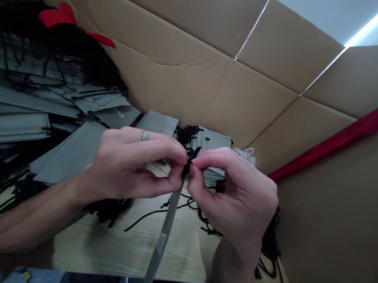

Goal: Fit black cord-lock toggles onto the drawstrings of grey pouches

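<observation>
My left hand (pixel 138 165), with a ring on one finger, pinches a small black cord end (pixel 187 165) between thumb and fingertips. From the other side, my right hand (pixel 234 188) pinches the same black bit, its fingertips almost touching those of the left. Below the pinch hangs a grey flat piece (pixel 164 232), seen nearly edge-on, with a small pale printed mark. The exact shape of the cord end is hidden by my fingers. Loose black cords (pixel 147 216) lie on the table beneath my hands.
Stacks of grey flat pieces with black cords (pixel 8 124) fill the left. More grey pieces (pixel 215 140) lie behind my hands. Cardboard walls (pixel 172 52) enclose the light wooden table (pixel 106 251). A red band (pixel 341 132) slants along the right wall; red strips (pixel 58 16) lie upper left.
</observation>
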`<move>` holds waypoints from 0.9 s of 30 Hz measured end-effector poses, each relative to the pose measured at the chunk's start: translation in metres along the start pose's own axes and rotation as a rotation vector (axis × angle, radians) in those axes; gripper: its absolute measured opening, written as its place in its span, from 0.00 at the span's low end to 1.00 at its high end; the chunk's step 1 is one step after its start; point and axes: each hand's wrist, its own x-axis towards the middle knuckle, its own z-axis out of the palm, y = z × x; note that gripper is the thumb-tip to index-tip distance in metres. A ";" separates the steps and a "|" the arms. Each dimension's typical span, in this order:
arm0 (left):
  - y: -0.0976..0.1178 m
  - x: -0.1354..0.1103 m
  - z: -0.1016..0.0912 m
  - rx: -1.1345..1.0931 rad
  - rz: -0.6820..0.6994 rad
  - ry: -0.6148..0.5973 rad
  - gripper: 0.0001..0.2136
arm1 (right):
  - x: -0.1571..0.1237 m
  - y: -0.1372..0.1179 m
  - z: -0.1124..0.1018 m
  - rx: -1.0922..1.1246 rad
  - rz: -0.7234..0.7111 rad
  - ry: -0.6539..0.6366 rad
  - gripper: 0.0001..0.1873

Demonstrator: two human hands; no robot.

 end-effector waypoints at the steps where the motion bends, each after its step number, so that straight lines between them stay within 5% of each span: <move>1: -0.001 0.000 0.000 -0.044 -0.021 0.009 0.08 | 0.000 0.000 -0.001 0.028 0.017 -0.007 0.12; 9: -0.007 0.004 0.004 -0.512 -0.216 -0.054 0.08 | -0.001 0.012 -0.001 0.291 0.092 -0.014 0.15; 16: -0.005 0.004 0.004 -0.366 -0.176 -0.076 0.11 | -0.001 0.013 -0.005 0.173 0.118 0.019 0.10; 22: -0.003 0.002 -0.001 -0.047 0.047 -0.034 0.09 | -0.001 0.010 -0.004 0.109 0.104 -0.003 0.10; 27: -0.005 0.002 -0.005 -0.080 0.052 -0.069 0.08 | -0.001 0.008 -0.005 0.140 0.119 -0.034 0.11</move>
